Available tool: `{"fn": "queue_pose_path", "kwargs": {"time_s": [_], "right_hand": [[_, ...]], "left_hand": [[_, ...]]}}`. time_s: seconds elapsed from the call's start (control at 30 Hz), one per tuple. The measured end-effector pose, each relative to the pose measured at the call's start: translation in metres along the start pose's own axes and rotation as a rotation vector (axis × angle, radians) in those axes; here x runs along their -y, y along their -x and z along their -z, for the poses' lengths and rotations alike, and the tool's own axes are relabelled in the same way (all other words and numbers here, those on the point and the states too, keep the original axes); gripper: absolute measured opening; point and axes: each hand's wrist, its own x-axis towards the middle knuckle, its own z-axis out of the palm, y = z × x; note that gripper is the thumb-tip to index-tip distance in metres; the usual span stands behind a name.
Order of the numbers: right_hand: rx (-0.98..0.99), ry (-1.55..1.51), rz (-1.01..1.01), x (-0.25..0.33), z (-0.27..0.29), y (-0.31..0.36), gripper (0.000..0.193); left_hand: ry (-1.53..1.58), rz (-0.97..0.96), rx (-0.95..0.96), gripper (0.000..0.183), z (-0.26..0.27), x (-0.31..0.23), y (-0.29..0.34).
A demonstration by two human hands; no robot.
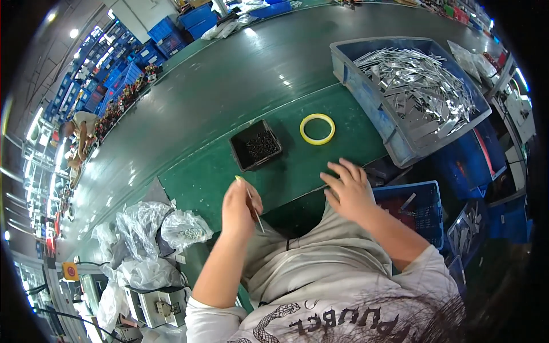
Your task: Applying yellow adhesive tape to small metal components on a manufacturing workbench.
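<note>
Black tray (242,144), tape (303,130); left hand (237,207) holding strip (257,216)

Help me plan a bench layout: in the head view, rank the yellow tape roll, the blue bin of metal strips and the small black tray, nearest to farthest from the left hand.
1. Black tray: just ahead of the left hand, slightly to its right.
2. Yellow tape roll: right of the tray.
3. Blue bin: farther right, beyond the roll.
</note>
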Motion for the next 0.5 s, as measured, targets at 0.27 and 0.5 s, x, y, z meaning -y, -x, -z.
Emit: {"fn": "queue_pose_path", "kwargs": {"time_s": [0.27,0.5], "right_hand": [[0.51,-1.024,-0.069,0.074,-0.026,0.038,0.042],[0.873,-0.939,-0.084,0.081,-0.013,0.04,0.033]], "left_hand": [[0.342,0.064,0.447,0.056,-0.015,0.044,0.051],[-0.294,-0.173,0.337,0.061,-0.029,0.028,0.065]]}}
